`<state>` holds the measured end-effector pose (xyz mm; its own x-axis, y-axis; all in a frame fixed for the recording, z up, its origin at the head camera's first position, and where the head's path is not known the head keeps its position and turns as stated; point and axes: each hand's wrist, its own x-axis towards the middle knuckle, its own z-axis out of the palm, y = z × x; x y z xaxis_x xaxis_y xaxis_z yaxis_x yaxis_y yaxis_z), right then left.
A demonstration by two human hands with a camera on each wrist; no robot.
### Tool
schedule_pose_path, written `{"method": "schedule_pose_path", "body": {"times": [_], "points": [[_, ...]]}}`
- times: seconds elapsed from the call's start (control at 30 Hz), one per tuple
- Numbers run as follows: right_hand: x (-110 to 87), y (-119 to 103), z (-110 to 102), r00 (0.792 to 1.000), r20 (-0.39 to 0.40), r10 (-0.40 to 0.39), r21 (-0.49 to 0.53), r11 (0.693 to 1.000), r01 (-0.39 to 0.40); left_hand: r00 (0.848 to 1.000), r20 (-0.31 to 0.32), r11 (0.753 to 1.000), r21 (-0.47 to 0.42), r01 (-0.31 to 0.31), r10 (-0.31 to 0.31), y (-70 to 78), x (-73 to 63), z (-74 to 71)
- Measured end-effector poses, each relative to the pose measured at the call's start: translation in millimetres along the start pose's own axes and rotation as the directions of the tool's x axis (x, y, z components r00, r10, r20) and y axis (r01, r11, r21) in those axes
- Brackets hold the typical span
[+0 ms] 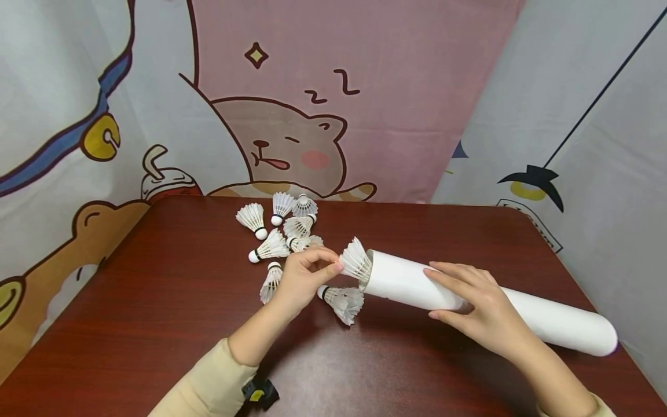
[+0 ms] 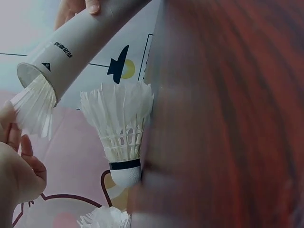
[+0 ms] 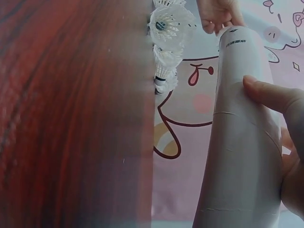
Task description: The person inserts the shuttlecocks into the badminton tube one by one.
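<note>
A white cardboard tube (image 1: pixel 403 280) lies slanted over the table's right half, and my right hand (image 1: pixel 482 307) grips it around the middle. Feathers of a shuttlecock (image 1: pixel 356 260) stick out of the tube's left mouth; its cork end is hidden inside. At the feather rim, my left hand (image 1: pixel 307 278) pinches this shuttlecock between thumb and fingers. In the left wrist view the same shuttlecock (image 2: pixel 37 105) sits partly in the open mouth. Just below the mouth another shuttlecock (image 1: pixel 344 302) lies on the table, apart from both hands.
Several loose shuttlecocks (image 1: pixel 272 245) lie in a group beyond and left of my left hand. The dark red wooden table (image 1: pixel 156 313) ends at a cartoon-printed cloth (image 1: pixel 406 116). A small black item (image 1: pixel 262 394) with a yellow mark is by my left sleeve.
</note>
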<state>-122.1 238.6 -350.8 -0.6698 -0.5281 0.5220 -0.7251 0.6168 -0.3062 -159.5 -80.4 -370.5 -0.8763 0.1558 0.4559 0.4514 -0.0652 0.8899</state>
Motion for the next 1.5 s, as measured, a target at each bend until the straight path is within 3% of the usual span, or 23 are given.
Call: {"method": "schedule_pose_path", "body": {"times": [0.2,0.37,0.57,0.87,1.07,1.23,1.37,1.5], "points": [[-1.0,0,0,1.000,-0.004,0.000,0.003,1.000,0.000,0.998,0.054,0.997,0.072,-0.021,0.017,-2.8,0.1,0.8],[-1.5,0,2,1.000,-0.009,-0.017,0.000,1.000,0.017,0.992,0.128,0.997,0.071,-0.026,0.017,-2.8,-2.1,6.9],[-1.9,-3,5,0.998,-0.020,-0.051,-0.001,0.999,0.051,0.975,0.219,0.999,0.042,0.019,-0.028,-5.4,-6.3,15.4],[1.3,-8,10,0.983,-0.088,-0.162,0.010,0.987,0.163,0.958,0.274,0.996,0.014,0.085,-0.086,-7.7,-8.8,19.4],[0.8,-7,9,0.993,-0.037,-0.114,0.017,0.993,0.114,0.950,0.303,0.997,0.028,0.068,-0.073,-7.9,-8.1,16.9],[0.4,-6,7,0.998,0.002,-0.057,0.018,0.998,0.057,0.932,0.359,0.999,0.014,0.050,-0.051,-5.1,-5.6,11.2],[0.7,-5,7,0.999,-0.004,-0.054,0.013,0.998,0.055,0.925,0.379,0.999,0.048,-0.002,-0.016,-1.4,-2.5,4.7],[0.4,-3,7,0.998,-0.016,-0.064,0.008,0.998,0.065,0.930,0.367,0.989,0.131,-0.074,0.020,5.2,1.7,-6.0]]}}
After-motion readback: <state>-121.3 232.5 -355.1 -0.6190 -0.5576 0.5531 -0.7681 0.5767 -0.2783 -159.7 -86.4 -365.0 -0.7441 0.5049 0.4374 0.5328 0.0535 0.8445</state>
